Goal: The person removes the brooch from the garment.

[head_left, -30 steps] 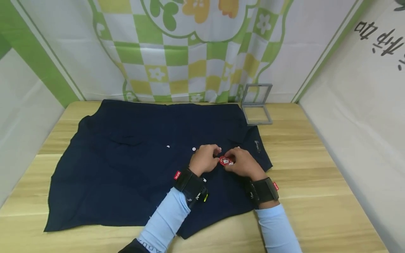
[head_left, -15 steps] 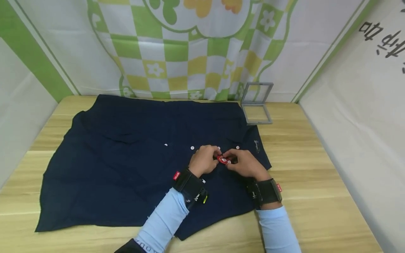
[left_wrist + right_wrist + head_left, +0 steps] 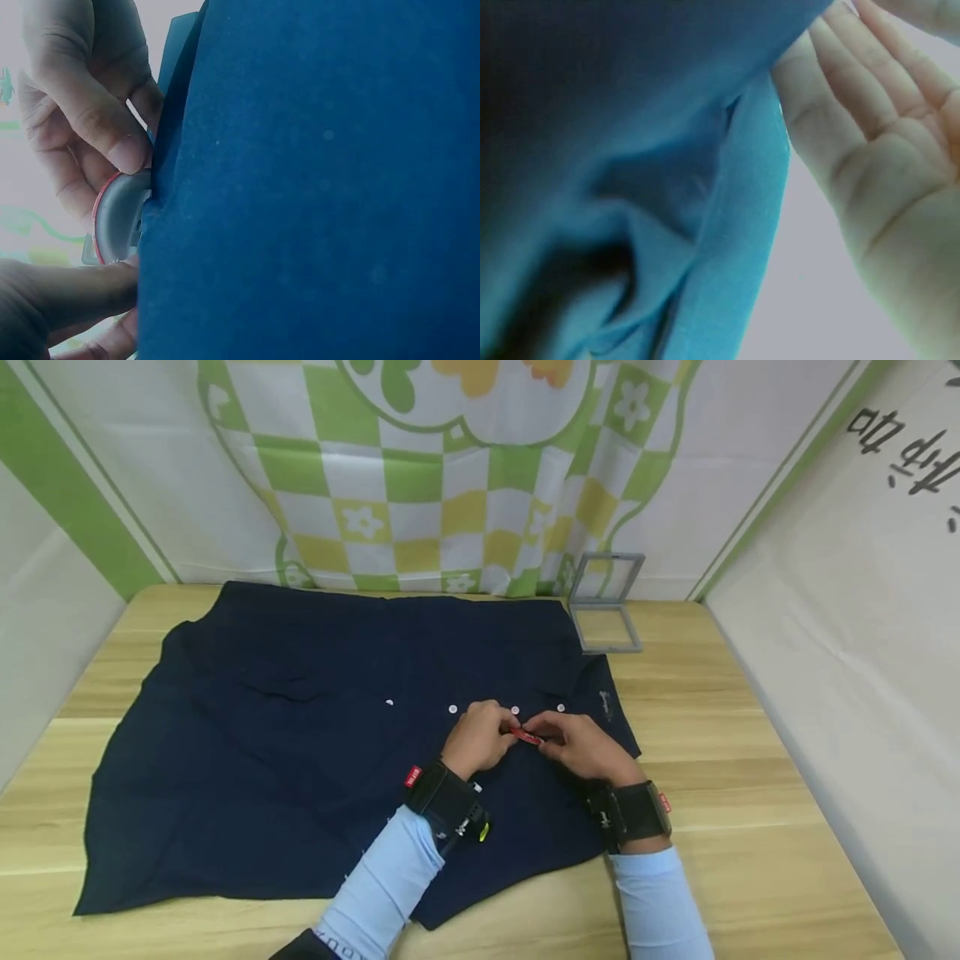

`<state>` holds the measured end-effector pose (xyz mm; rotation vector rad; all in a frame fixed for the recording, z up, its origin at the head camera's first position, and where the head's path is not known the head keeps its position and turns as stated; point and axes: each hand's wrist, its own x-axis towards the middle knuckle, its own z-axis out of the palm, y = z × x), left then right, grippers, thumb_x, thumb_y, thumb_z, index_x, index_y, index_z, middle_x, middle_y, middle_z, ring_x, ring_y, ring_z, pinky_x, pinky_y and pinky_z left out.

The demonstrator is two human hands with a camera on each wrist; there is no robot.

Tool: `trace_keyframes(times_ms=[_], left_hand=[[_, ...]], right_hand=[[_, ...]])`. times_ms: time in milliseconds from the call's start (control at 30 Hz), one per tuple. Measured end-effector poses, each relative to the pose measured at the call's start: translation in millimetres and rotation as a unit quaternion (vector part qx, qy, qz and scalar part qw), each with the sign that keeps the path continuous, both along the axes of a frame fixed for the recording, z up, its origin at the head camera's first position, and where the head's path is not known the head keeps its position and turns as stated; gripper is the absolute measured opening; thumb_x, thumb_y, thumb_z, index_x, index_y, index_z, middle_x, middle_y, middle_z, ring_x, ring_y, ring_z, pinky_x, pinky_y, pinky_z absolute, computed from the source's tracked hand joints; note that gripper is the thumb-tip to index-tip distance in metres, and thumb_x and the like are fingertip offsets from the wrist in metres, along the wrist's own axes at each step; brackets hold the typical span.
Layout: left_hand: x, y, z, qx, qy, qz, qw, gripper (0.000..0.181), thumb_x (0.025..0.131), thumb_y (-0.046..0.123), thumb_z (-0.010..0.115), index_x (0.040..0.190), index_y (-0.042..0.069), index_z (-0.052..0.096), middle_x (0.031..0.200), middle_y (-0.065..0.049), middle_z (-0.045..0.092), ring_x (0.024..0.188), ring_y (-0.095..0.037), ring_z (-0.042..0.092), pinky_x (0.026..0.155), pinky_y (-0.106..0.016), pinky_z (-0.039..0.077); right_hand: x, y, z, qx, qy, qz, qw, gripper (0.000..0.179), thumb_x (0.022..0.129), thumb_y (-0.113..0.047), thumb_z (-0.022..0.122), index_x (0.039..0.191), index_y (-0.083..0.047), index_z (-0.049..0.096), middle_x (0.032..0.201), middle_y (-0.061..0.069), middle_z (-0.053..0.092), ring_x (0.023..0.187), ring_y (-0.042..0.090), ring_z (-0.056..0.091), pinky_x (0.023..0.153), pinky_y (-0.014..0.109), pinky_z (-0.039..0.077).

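Tipped since half a second ago, when its round red face showed from above, the badge (image 3: 527,737) now offers the head camera only a thin red strip between the two grips. Left grip (image 3: 478,740) and right grip (image 3: 587,746) both look to be pinching it, one at each end, thumb against fingers. From the left wrist, its grey back faces the lifted edge of the shirt (image 3: 247,785), just beside the cloth or touching; whether cloth is caught in either pinch cannot be told, and the pin is not clear. White buttons (image 3: 515,710) sit just beyond the grips, and the grey frame (image 3: 596,604) stands farther beyond the right grip, partly on the bench (image 3: 750,777). To handle this well, one grip should keep the badge steady by its rim while the other works at the back, fingertips clear of any point. Cloth beneath the right grip looks loosely folded in the right wrist view, so it seems wise to keep a single layer smooth at the badge and avoid bunching. Slow, small tilts would likely suit so slim a rim.
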<state>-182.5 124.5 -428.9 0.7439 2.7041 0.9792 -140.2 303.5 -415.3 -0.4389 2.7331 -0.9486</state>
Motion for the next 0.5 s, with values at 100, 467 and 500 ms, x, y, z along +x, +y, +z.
trace_keyframes(times_ms=[100, 467, 500], left_hand=[[-2.6, 0.5, 0.2, 0.010, 0.001, -0.008, 0.9999, 0.011, 0.080, 0.015, 0.068, 0.091, 0.015, 0.071, 0.088, 0.001, 0.063, 0.079, -0.013, 0.058, 0.068, -0.029, 0.047], [-4.9, -0.4, 2.0, 0.015, -0.007, -0.020, 0.9997, 0.012, 0.082, 0.016, 0.065, 0.093, 0.013, 0.071, 0.092, -0.001, 0.068, 0.084, -0.014, 0.061, 0.072, -0.029, 0.048], [-4.6, -0.9, 1.6, 0.014, -0.007, -0.020, 0.9997, 0.012, 0.083, 0.017, 0.065, 0.093, 0.013, 0.071, 0.092, -0.001, 0.068, 0.084, -0.014, 0.061, 0.072, -0.029, 0.048]], right_hand=[[-0.1, 1, 4.2, -0.014, -0.015, -0.010, 0.9997, 0.030, 0.085, -0.009, 0.060, 0.116, -0.010, 0.057, 0.112, 0.007, 0.060, 0.103, 0.019, 0.058, 0.082, 0.034, 0.048], [0.5, -19, 9.6, 0.029, -0.029, -0.074, 0.9964, 0.032, 0.083, -0.016, 0.064, 0.113, -0.005, 0.058, 0.106, 0.010, 0.059, 0.098, 0.025, 0.057, 0.081, 0.037, 0.047], [0.0, -22, 8.7, 0.031, -0.034, -0.086, 0.9952, 0.032, 0.083, -0.017, 0.064, 0.112, -0.006, 0.059, 0.105, 0.010, 0.060, 0.097, 0.024, 0.057, 0.080, 0.037, 0.047]])
